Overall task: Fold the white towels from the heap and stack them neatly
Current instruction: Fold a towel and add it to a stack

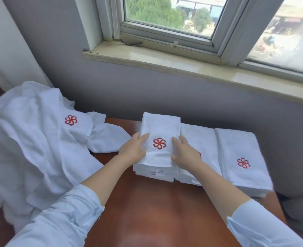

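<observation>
A folded white towel (pixel 160 129) with a red pinwheel emblem lies on top of the leftmost stack of folded towels (pixel 157 172) on the brown table (pixel 157 211). My left hand (pixel 133 148) holds its left edge, fingers laid on top. My right hand (pixel 183 152) holds its right edge, fingers resting on top. Two more stacks sit to the right, the middle stack (pixel 200 139) and the right stack (pixel 239 157). The heap of unfolded white towels (pixel 36 139) spreads over the table's left side.
A grey wall and a stone window sill (pixel 182 63) run behind the table. The table's right edge (pixel 278 207) lies just past the right stack, with a grey seat below it.
</observation>
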The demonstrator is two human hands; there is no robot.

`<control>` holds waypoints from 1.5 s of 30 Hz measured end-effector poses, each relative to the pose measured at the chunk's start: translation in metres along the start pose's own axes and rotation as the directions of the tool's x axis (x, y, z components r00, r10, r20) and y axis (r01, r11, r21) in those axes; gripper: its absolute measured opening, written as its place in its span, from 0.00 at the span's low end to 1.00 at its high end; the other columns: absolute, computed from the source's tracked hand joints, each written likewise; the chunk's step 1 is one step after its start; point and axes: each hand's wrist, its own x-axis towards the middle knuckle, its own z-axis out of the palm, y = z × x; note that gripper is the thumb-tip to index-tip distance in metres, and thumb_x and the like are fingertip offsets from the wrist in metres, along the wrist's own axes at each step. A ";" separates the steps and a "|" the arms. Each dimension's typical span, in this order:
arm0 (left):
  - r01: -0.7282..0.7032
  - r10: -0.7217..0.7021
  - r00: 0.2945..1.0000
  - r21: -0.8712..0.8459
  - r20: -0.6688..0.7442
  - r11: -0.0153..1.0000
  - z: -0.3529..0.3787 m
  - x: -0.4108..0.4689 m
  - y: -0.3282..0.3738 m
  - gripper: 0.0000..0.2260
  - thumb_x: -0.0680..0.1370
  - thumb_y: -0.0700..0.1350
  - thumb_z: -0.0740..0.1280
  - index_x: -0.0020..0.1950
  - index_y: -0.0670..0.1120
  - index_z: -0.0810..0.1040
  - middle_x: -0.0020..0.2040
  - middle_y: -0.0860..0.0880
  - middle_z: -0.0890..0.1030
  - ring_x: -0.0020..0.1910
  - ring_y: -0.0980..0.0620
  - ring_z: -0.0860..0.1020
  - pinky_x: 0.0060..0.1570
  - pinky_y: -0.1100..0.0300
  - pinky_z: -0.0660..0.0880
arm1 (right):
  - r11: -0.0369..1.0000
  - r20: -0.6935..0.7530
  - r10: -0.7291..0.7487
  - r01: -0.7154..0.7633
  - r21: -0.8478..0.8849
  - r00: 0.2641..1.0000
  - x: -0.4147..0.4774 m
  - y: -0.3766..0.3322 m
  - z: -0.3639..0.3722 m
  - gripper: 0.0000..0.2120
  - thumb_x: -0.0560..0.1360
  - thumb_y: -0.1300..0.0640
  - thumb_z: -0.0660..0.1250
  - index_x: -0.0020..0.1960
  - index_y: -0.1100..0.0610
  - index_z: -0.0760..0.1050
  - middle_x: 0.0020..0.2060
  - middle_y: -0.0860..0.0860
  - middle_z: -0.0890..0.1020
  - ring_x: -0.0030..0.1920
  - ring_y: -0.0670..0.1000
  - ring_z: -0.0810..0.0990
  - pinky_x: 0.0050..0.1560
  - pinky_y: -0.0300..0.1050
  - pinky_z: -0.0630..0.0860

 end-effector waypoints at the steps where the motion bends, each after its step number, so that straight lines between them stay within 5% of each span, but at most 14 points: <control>1: 0.003 -0.003 1.000 0.015 -0.020 1.000 -0.001 -0.009 0.002 0.30 0.79 0.45 0.64 0.79 0.56 0.57 0.79 0.53 0.55 0.66 0.50 0.71 0.52 0.56 0.78 | 0.999 -0.015 -0.010 0.009 -0.054 1.000 -0.007 -0.003 -0.002 0.27 0.75 0.58 0.62 0.73 0.51 0.61 0.78 0.52 0.54 0.57 0.57 0.76 0.42 0.47 0.72; 5: 0.011 -0.012 1.000 -0.043 -0.020 0.999 -0.008 -0.054 0.011 0.30 0.76 0.48 0.65 0.78 0.56 0.62 0.80 0.53 0.54 0.72 0.49 0.68 0.60 0.53 0.75 | 0.990 -0.048 -0.095 0.089 -0.106 0.994 -0.037 -0.015 -0.011 0.28 0.76 0.57 0.63 0.76 0.49 0.63 0.79 0.51 0.57 0.73 0.55 0.65 0.57 0.51 0.73; 12: 0.095 -0.113 0.970 -0.090 -0.217 0.991 -0.015 -0.146 0.019 0.29 0.76 0.50 0.66 0.76 0.57 0.63 0.75 0.55 0.65 0.70 0.52 0.69 0.60 0.52 0.74 | 0.926 -0.113 -0.374 0.364 -0.095 0.921 -0.090 -0.042 -0.016 0.26 0.76 0.55 0.65 0.74 0.49 0.67 0.72 0.47 0.70 0.74 0.51 0.62 0.67 0.48 0.67; 27: 0.386 -0.394 0.833 -0.103 -0.388 0.917 -0.050 -0.324 -0.025 0.29 0.77 0.49 0.65 0.77 0.58 0.61 0.76 0.55 0.63 0.66 0.52 0.73 0.56 0.55 0.75 | 0.722 -0.101 -0.692 0.684 -0.106 0.715 -0.167 -0.143 0.000 0.25 0.74 0.54 0.66 0.71 0.47 0.72 0.67 0.45 0.75 0.71 0.49 0.66 0.63 0.47 0.71; 37: 0.371 -0.371 0.834 -0.082 -0.409 0.925 -0.111 -0.311 -0.124 0.30 0.78 0.50 0.66 0.78 0.55 0.60 0.76 0.53 0.63 0.70 0.50 0.69 0.61 0.53 0.72 | 0.730 -0.092 -0.683 0.675 -0.103 0.725 -0.119 -0.250 0.017 0.24 0.76 0.53 0.65 0.72 0.47 0.69 0.70 0.46 0.73 0.73 0.49 0.64 0.64 0.48 0.72; 45: 0.279 -0.267 0.888 -0.022 -0.375 0.960 -0.180 -0.253 -0.227 0.28 0.78 0.49 0.64 0.78 0.56 0.60 0.76 0.56 0.62 0.72 0.53 0.64 0.63 0.54 0.70 | 0.853 -0.113 -0.501 0.512 0.100 0.858 -0.049 -0.363 0.048 0.31 0.76 0.46 0.67 0.76 0.49 0.62 0.72 0.47 0.70 0.73 0.51 0.64 0.65 0.48 0.68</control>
